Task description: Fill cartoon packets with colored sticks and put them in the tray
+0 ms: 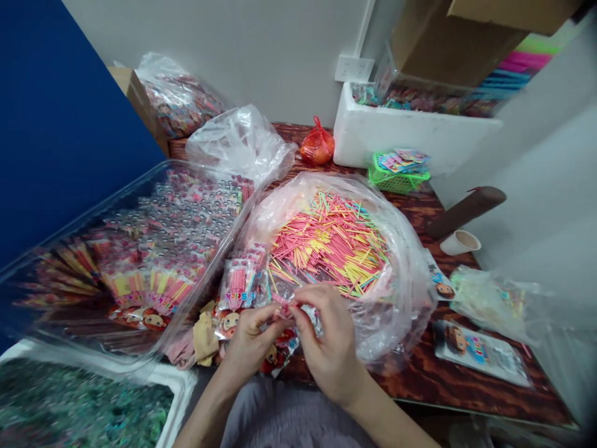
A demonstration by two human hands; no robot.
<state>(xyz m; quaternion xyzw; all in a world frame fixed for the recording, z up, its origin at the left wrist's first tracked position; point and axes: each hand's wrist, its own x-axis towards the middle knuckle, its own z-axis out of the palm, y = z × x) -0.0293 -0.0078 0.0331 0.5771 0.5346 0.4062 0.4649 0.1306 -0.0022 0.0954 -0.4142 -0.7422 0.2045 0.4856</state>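
Observation:
My left hand (260,336) and my right hand (329,342) meet at the front edge of the table, thumbs and forefingers pinched together. Between the fingertips is a small pink thing (282,306), partly hidden, its kind unclear. Just beyond them sits a wide clear plastic bag (410,274), rolled open around a heap of thin pink, yellow, green and blue sticks (333,239). Left of my hands lie filled packets of pink sticks (237,283) with printed cartoon cards. Under my wrists, more printed packaging (285,342) shows in part.
At left stands a large clear tray (233,233) of filled packets; below it is a white foam box (180,386). Along the back are a red bag (318,146), green basket (396,179) and white foam box (415,137). A paper cup (460,242) and brown bottle (466,210) stand right.

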